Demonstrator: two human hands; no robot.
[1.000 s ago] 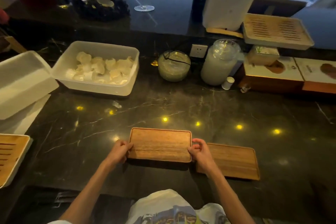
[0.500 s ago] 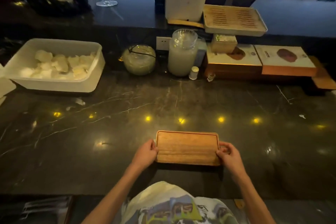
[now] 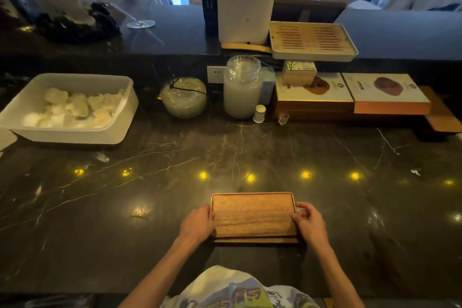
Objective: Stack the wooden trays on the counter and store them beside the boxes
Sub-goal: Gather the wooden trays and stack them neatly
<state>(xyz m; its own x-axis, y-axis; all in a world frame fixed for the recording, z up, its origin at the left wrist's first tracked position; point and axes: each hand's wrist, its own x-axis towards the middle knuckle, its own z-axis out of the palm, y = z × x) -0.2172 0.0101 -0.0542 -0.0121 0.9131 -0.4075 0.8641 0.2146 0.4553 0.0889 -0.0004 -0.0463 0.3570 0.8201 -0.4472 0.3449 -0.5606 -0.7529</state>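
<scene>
Single view from my head: faces forward and down across the counter point(image 3: 250, 147), close above the trays point(image 3: 253, 215) nearest me.

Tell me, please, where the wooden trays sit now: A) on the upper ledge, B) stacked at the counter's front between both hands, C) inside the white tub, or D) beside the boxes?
B: the wooden trays lie stacked on the counter, the left hand and right hand holding their short ends, well apart from the boxes.

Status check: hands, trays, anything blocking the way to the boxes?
Grips: left hand and right hand on tray stack short ends. Two trays stacked, near counter edge, not yet by boxes. Ahead: small glass, white bottle before left box.
</scene>
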